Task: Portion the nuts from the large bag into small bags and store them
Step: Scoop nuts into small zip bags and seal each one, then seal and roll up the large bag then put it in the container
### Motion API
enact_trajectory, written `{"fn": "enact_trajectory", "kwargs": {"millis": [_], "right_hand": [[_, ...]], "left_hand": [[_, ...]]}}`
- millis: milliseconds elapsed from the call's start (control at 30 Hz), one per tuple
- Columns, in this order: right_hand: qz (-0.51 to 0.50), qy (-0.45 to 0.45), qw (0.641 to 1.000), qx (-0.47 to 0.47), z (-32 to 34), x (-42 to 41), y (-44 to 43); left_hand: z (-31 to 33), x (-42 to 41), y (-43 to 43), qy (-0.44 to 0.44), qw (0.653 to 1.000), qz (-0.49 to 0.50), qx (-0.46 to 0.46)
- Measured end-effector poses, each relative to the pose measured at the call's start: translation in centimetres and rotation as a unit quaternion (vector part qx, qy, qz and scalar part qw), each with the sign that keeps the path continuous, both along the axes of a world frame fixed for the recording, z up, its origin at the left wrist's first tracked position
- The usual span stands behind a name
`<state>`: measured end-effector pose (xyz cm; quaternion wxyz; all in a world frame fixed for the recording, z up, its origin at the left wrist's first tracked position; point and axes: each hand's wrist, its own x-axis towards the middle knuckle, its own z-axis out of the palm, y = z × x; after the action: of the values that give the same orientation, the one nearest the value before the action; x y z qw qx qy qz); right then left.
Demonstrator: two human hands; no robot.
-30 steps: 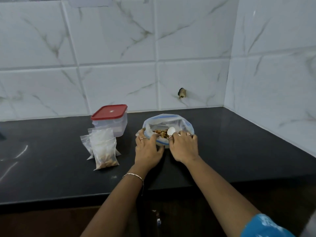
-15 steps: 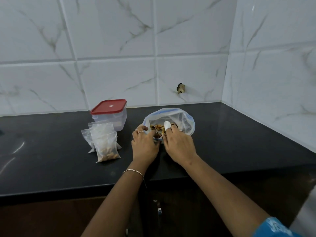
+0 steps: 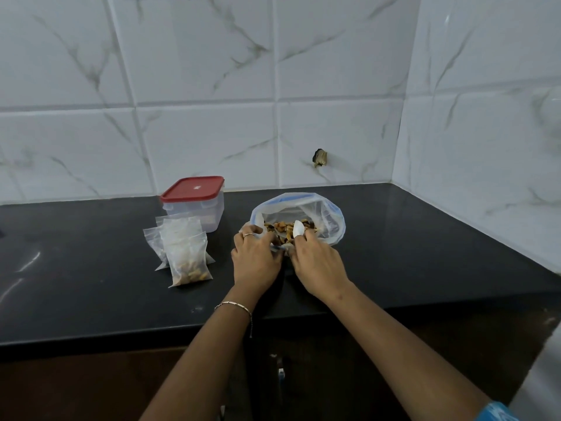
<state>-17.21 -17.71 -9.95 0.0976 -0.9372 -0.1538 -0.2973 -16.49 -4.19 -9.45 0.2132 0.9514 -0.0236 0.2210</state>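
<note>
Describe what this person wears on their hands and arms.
The left hand carries a thin metal ring on one finger, and a slim silver chain bracelet circles its wrist. The right hand shows no ring clearly; its forearm is bare up to a bright blue patterned sleeve edge at the frame's lower corner.

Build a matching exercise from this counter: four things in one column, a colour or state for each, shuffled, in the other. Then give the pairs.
Things
1. container lid
2. spoon
3. large bag
4. filled small bag

Colour or state
A. white
B. mouth open, blue rim
C. red
D. lying flat, nuts at one end

Pairs: 1-C, 2-A, 3-B, 4-D
</note>
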Motion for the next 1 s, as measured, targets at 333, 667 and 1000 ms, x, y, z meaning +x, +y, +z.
{"fn": "enact_trajectory", "kwargs": {"millis": [333, 667, 1000], "right_hand": [[0.013, -0.018, 0.996, 0.084, 0.5, 1.2, -0.6], [-0.013, -0.171, 0.978, 0.116, 3.2, 7.2, -0.5], [-0.033, -0.214, 0.975, 0.051, 2.6, 8.0, -2.1]], "left_hand": [[0.1, -0.1, 0.0, 0.003, 1.000, -0.003, -0.020], [0.3, -0.2, 0.2, -0.017, 0.998, -0.045, -0.038], [0.2, 0.0, 0.1, -0.022, 0.997, -0.050, -0.052]]}}
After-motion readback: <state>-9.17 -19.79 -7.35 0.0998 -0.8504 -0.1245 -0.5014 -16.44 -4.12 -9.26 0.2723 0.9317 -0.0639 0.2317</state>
